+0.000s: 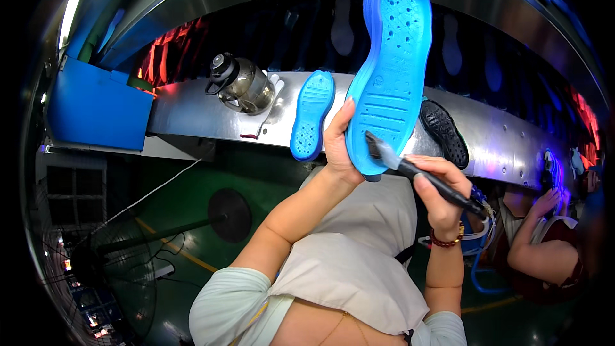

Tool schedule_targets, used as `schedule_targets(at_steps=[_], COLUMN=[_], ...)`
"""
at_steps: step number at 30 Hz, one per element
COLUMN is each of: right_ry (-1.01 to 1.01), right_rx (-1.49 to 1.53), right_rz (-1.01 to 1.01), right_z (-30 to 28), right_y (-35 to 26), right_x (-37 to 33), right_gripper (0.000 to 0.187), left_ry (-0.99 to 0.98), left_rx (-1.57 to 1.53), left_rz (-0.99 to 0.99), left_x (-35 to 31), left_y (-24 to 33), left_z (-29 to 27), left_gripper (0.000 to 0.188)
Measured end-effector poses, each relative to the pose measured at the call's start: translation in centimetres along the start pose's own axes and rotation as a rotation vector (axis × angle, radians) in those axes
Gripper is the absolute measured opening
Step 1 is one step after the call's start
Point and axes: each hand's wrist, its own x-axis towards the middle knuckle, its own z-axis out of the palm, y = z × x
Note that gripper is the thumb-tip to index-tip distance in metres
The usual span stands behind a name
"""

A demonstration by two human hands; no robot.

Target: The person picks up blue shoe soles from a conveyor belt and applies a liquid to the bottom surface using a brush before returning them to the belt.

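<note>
Blue shoe sole [391, 80], large and bright, is held up in front of the wearer above a shiny metal ledge [186, 109], its hollow inner side facing the camera and its toe pointing away. The left hand [341, 144] grips it by the left edge near the heel, thumb along the rim. The right hand [442, 192] holds a black-handled brush [388, 154] like a pen, its dark tip at the heel; contact is hard to tell. On the ledge, a smaller-looking blue sole [312, 115] and a smoky jug [250, 86] lie left, a black sole [444, 133] right.
</note>
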Motion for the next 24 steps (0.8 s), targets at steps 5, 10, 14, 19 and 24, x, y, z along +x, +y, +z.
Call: schedule_targets(at_steps=[5,10,14,19,24], right_ry=[-0.283,-0.348,-0.304,-0.683,-0.518], right_rx=[-0.104,-0.264,-0.287,-0.338,-0.463], right_rz=[-0.125,-0.180,-0.212,-0.337,-0.242], right_z=[-0.5,-2.0,-2.0,0.0,-2.0], right_y=[-1.1,-1.2,-1.4,-2.7,-2.6], right_x=[0.6,2.3,2.5,1.4,2.6], right_gripper=[0.018,0.018,0.018,0.019,0.021], left_ry=[-0.012,-0.021,-0.050,-0.093,0.041], left_rx=[0.078,0.055,0.065,0.055,0.324], left_rz=[-0.032,-0.077,-0.104,-0.237,-0.621], left_x=[0.3,0.3,0.4,1.0,0.8], left_y=[0.3,1.3,2.0,3.1,3.7], left_z=[-1.8,-0.1,0.1,0.0,0.5], left_gripper=[0.063,0.048,0.048,0.045,0.050])
